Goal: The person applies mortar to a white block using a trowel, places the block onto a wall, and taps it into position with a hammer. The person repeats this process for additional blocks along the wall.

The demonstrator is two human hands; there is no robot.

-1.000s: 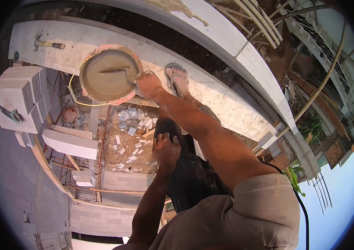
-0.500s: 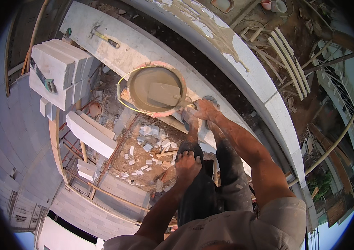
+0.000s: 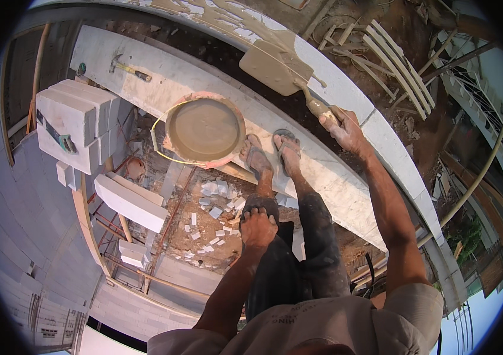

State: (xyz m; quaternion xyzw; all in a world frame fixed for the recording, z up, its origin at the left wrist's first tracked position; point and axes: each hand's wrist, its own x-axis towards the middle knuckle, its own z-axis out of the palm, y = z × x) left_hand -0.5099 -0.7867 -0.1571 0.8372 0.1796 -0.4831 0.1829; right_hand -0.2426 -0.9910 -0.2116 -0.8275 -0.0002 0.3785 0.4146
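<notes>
The trowel (image 3: 277, 68), with wet mortar over its blade, is in the air view across the near edge of the pale block wall (image 3: 355, 102); whether it touches the wall, I cannot tell. The fingers of the right hand (image 3: 347, 131) are closed around its handle. If the wrist turns, mortar may slide off the blade into the dark gap between wall and plank. A wet handle could also slip in the grip.

Beyond the blade, mortar (image 3: 227, 18) lies along the wall's top. The left hand (image 3: 258, 228) rests on the left knee, its fingers relaxed and slightly bent, holding no tool.

The bucket (image 3: 219, 161) stands at the near edge of the plank (image 3: 331, 180), just beside one foot; a careless step might tip it. The hammer (image 3: 130, 69), near the plank's left end, could fall if kicked.
</notes>
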